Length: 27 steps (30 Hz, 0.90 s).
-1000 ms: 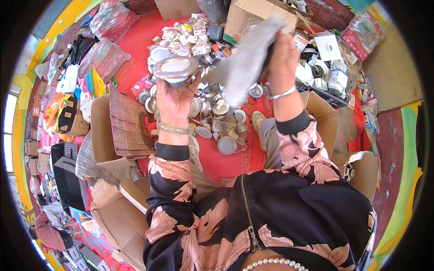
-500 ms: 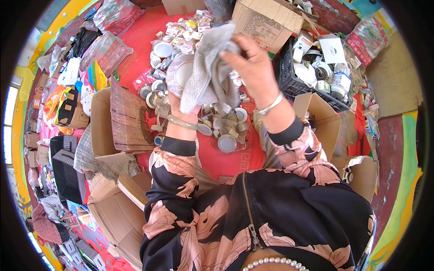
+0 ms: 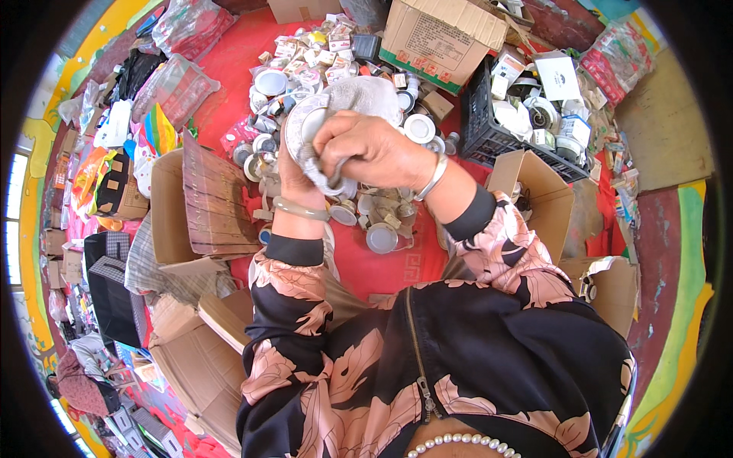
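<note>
A round white light fitting (image 3: 300, 128) with a wide rim is held up in front of me. My left hand (image 3: 291, 174) grips it from below and the left, its fingers mostly hidden behind it. Bunched in my right hand (image 3: 374, 150) is a grey-white cloth (image 3: 365, 98), pressed against the fitting's face near its right and lower edge. The fingers of that hand are curled tight round the cloth, and a loose part of it spreads beyond the knuckles. Just below the hands lie more round white lights (image 3: 382, 238) on the red floor covering.
Small boxes and lamps are heaped (image 3: 305, 65) farther off. A black plastic crate (image 3: 479, 130) of fittings stands at right, near a large cardboard box (image 3: 443, 46). Open cartons flank me, one at left (image 3: 169, 210) and one at right (image 3: 546, 202). Plastic bags (image 3: 179, 88) lie far left.
My right hand has come down and left, bringing the cloth from above the light fitting onto its face. Its fingers have closed into a bunch. My left hand still holds the fitting.
</note>
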Motion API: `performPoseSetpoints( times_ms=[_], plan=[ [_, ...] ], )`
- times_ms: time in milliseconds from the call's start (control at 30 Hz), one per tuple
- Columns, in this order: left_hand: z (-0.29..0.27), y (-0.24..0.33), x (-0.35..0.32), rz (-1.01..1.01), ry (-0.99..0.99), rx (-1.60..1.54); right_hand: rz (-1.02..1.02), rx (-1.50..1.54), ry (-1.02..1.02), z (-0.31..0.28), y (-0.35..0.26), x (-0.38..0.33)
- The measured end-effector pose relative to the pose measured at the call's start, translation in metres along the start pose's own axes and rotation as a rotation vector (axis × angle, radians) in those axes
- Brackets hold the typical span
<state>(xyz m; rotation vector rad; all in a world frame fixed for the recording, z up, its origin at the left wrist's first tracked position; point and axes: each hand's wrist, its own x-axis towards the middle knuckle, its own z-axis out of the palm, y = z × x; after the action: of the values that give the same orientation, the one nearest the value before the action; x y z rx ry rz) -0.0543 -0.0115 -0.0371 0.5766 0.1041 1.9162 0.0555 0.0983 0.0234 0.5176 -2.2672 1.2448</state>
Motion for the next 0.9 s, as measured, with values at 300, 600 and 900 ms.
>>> performPoseSetpoints(
  times_ms=[300, 600, 900],
  plan=[
    [-0.005, -0.019, 0.016, 0.097, 0.445, 0.167, 0.154, -0.337, 0.523, 0.005, 0.008, 0.003],
    [-0.003, 0.005, 0.008, -0.012, 0.239, -0.002, 0.102, -0.284, 0.2, -0.021, 0.022, -0.005],
    [-0.021, 0.006, 0.005, -0.095, 0.112, -0.03, -0.002, -0.001, 0.096, 0.013, 0.005, -0.001]
  ],
)
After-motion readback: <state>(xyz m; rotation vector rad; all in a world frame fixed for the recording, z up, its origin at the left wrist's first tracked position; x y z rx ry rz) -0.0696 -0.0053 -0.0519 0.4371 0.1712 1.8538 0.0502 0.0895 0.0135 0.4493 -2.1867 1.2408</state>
